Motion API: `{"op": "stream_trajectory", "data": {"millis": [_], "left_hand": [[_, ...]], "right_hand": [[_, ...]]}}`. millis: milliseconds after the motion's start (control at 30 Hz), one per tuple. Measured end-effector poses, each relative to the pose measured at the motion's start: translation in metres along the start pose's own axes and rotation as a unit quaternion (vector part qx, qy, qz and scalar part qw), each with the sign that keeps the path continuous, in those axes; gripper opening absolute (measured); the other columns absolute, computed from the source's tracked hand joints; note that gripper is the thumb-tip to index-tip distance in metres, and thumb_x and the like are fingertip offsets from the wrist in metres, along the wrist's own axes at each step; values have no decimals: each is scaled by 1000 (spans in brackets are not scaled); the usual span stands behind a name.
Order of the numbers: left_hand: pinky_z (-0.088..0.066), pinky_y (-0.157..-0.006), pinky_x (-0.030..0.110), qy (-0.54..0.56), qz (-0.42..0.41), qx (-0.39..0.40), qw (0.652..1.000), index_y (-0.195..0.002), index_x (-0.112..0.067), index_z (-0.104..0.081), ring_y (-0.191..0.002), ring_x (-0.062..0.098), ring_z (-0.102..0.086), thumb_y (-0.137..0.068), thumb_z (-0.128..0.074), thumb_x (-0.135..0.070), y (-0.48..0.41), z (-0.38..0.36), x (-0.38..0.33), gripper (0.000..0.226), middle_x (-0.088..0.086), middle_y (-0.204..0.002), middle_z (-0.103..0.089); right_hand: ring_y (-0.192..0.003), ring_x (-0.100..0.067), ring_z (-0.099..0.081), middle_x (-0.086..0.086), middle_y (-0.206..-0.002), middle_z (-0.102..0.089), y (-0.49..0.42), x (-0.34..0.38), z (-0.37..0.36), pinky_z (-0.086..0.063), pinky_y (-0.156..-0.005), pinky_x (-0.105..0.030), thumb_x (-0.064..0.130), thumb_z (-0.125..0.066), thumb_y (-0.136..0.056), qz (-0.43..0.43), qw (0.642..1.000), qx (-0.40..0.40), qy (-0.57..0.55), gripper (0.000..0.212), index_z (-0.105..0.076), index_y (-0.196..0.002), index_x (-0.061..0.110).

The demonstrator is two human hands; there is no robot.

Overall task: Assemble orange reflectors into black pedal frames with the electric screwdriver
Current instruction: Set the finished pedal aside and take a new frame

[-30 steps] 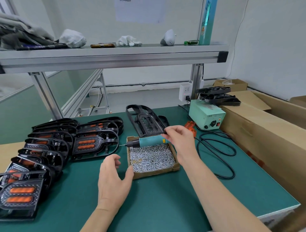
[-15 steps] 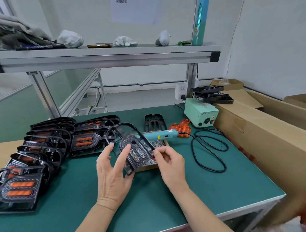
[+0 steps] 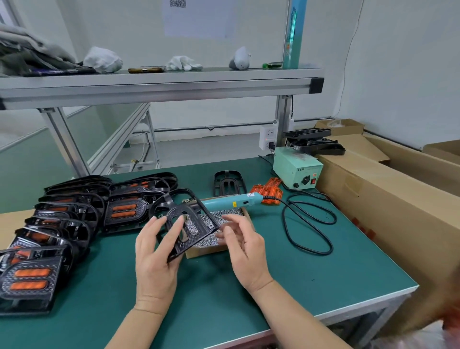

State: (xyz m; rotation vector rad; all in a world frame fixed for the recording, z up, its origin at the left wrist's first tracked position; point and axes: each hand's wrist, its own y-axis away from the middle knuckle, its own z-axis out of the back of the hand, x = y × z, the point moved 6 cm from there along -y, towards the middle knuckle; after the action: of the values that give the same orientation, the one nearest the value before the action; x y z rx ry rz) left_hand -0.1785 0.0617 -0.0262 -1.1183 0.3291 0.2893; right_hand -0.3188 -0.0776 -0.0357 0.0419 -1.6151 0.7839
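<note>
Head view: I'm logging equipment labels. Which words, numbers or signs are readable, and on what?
"LED": on the green power box.
Wall sheet with QR code: too blurred.
Yellow sticker on the electric screwdriver: too small.
Print on the tall blue tube: unreadable.

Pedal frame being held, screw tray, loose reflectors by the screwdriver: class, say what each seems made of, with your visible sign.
Pedal frame: likely moulded black plastic, semi-gloss, with a textured plate and thin ribs. Screw tray: brown cardboard, matt, with a rough-cut rim. Loose reflectors: probably translucent orange plastic, glossy; light seems to pass through them.
</note>
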Motion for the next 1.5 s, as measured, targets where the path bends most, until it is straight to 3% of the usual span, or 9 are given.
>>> {"op": "stream_trajectory", "data": {"millis": [200, 367, 500, 600, 767, 967, 1067, 1267, 1500], "left_hand": [[-39, -110, 28, 112, 61, 8, 992, -134, -19, -62, -124, 21, -55, -88, -71, -21, 3, 7, -19, 47, -2, -133, -56], [-43, -82, 6, 228, 205, 0, 952, -110, -38, -71, -86, -11, -61, -85, -61, -59, 0, 8, -36, 35, -17, -95, -72], [-57, -75, 20, 380, 346, -21, 858, -102, -37, -75, -87, 12, -73, -83, -67, -58, 1, -3, -33, 30, -5, -93, -77], [-59, -73, 29, 457, 395, 1, 797, -107, -25, -75, -93, 32, -73, -81, -63, -55, 3, -11, -32, 42, 18, -99, -75], [-59, -73, 32, 492, 437, 53, 751, -108, -20, -74, -95, 34, -72, -83, -59, -56, 14, -17, -25, 47, 24, -104, -72], [-57, -76, 38, 469, 465, 49, 749, -110, -24, -75, -91, 24, -71, -86, -53, -63, 13, -5, 3, 51, 8, -105, -73], [-53, -76, 29, 404, 438, 2, 803, -116, -29, -72, -82, 13, -61, -92, -59, -48, 7, 5, 16, 33, -4, -88, -65], [-47, -58, 11, 310, 389, -14, 867, -89, -28, -75, -63, 3, -57, -95, -65, -26, 6, 7, 15, 12, -11, -72, -69], [-54, -71, 38, 283, 441, -3, 852, -90, -18, -73, -62, 11, -62, -95, -64, -25, 14, 0, 27, 12, 1, -76, -73]], "right_hand": [[-86, -18, -73, -5, -100, -71, -3, -5, 5, -61, -75, -30, -5, -50, -100, -6, 1000, -14, 5, 36, -56, -120, 25], [-92, -23, -73, -3, -115, -69, -2, -7, 4, -61, -80, -44, 5, -52, -100, -12, 1000, -19, -3, 39, -50, -133, 25], [-102, -16, -70, 0, -123, -66, -3, -7, 7, -58, -89, -44, 27, -53, -95, -32, 999, -31, 19, 45, -49, -139, 28], [-84, -13, -71, 5, -113, -67, -2, -2, 8, -59, -71, -31, 21, -51, -101, -26, 999, -41, 0, 39, -48, -136, 37], [-90, -23, -62, -5, -104, -68, -7, -8, 13, -54, -88, -56, 18, -48, -106, -48, 996, -41, 58, 34, -53, -139, 23], [-85, -7, -62, 12, -94, -71, -7, -7, 17, -48, -82, -23, 16, -43, -103, -40, 996, -61, 44, 26, -66, -115, 23], [-63, -4, -52, 21, -68, -60, -6, -7, 15, -39, -63, -14, 2, -43, -105, -27, 995, -60, 76, 32, -63, -106, 27], [-58, -5, -47, 14, -59, -51, -7, -12, 19, -38, -61, -18, 3, -42, -105, -51, 991, -93, 83, 28, -66, -108, 18], [-66, -7, -52, 5, -67, -61, -6, -9, 23, -43, -66, -26, 21, -51, -97, -92, 991, -98, 26, 23, -70, -85, 20]]}}
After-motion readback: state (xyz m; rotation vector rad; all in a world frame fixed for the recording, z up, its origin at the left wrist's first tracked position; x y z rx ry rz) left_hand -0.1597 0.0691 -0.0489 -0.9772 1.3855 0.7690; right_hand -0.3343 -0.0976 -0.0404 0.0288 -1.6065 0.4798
